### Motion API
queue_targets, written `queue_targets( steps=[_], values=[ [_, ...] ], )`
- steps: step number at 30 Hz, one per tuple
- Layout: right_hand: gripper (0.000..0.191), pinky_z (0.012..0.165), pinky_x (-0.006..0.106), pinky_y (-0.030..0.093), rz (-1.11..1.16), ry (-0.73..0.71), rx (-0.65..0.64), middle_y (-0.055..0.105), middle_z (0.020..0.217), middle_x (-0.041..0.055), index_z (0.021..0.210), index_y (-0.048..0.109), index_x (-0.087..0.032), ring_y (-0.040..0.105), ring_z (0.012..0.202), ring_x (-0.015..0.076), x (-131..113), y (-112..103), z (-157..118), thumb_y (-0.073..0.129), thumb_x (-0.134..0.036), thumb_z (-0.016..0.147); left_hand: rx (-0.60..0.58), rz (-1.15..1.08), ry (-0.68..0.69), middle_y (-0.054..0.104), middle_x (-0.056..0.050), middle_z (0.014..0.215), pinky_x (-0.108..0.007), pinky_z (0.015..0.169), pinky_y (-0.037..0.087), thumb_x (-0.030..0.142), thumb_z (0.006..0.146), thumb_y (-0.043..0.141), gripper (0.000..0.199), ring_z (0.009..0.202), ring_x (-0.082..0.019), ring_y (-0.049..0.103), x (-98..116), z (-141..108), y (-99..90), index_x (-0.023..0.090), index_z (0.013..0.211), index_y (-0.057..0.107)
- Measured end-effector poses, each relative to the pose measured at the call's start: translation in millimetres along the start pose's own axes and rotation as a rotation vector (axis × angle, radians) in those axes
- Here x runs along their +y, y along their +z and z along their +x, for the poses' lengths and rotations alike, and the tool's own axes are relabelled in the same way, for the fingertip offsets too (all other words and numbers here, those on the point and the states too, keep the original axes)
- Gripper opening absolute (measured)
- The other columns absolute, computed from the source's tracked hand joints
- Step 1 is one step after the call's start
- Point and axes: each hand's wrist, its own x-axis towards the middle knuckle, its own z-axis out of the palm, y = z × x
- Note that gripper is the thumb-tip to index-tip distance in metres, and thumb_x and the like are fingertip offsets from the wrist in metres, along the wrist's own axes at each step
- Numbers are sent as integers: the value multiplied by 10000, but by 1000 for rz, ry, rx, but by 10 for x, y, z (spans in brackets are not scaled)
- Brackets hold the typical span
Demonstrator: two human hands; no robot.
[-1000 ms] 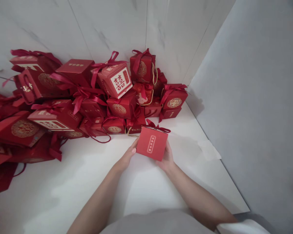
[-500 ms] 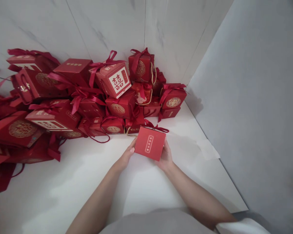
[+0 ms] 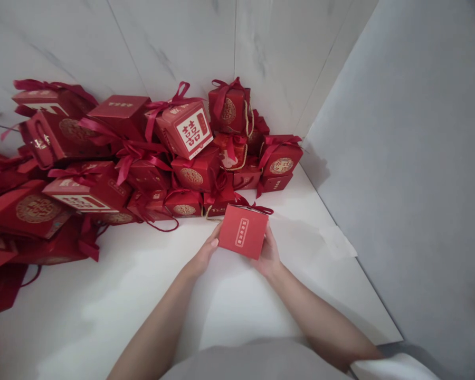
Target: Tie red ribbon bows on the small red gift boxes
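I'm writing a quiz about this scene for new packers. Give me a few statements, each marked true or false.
1. The left hand and right hand are holding the same red box. True.
2. The held red box is on top of the pile. False: it is in front of the pile, over the white surface.
3. The box with a white panel sits tilted in the pile. True.
4. The ribbon on the held box is white. False: the ribbon is dark red.
5. The pile is beside a marbled wall. True.
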Motion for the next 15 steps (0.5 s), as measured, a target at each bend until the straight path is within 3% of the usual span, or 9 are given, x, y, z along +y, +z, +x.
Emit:
queue_targets(
  steps=[7,15],
  values=[
    [361,865,372,568,-39,-14,-3,760,938,-9,1025,679,-231,709,857,200,5,-25,-1,684,-530,823,-19,24,-16,316,-14,1584,-456,1201,211,569,912,445,660,1474,-328,226,-25,-9,-29,286,1500,345],
    [364,860,390,563,-74,-22,50,753,960,0,1022,677,-242,704,916,220,5,-10,-1,636,-558,846,4,15,-25,383,-28,1549,-461,1200,226,585,887,492,660,1463,-329,262,16,-3,5,281,1468,411]
  ],
)
